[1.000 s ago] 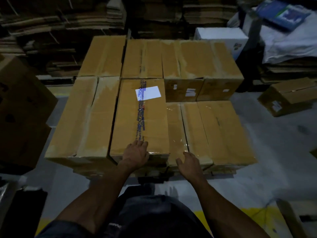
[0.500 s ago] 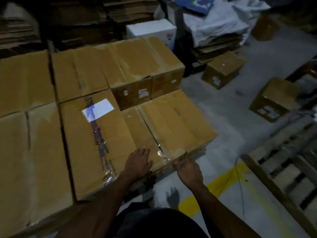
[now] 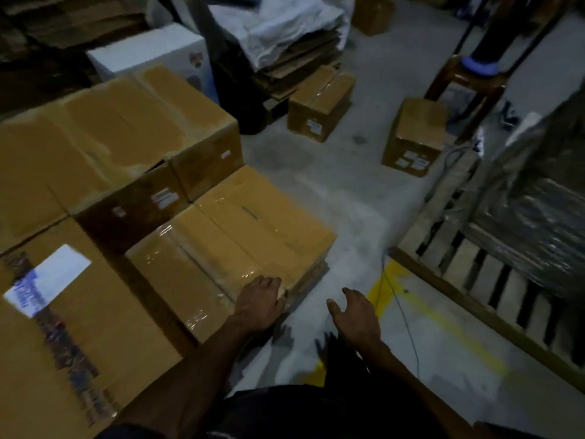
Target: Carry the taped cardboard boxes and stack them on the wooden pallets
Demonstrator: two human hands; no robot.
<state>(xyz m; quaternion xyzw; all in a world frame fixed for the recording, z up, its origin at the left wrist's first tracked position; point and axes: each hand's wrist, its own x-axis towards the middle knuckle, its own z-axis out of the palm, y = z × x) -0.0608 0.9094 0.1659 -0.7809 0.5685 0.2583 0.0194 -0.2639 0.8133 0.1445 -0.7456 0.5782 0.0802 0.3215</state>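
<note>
1. Left hand [image 3: 261, 304] rests on the near corner of a low taped box [image 3: 231, 248], fingers bent over its top edge at the corner; grip looks loose, not a full clasp.
2. Right hand [image 3: 356, 313] hangs in the air over the floor [image 3: 348, 191], just right of the left hand, fingers spread and relaxed, holding nothing, not touching the box.
3. Low taped box sits ahead of and under the left hand, shiny clear tape across its top.
4. Left of the left hand: a taller box with a white label [image 3: 47, 280] and printed tape running down its top.
5. Beyond the left hand: a higher row of brown boxes [image 3: 126, 131], small white stickers on their near faces.
6. Right of the right hand: wooden pallet [image 3: 474, 280] on the floor, wrapped load on its far part.
7. Far ahead of the right hand: two loose boxes [image 3: 319, 103] [image 3: 414, 137] on the floor, well apart from both hands.
8. Yellow floor line [image 3: 384, 286] just right of the right hand.
</note>
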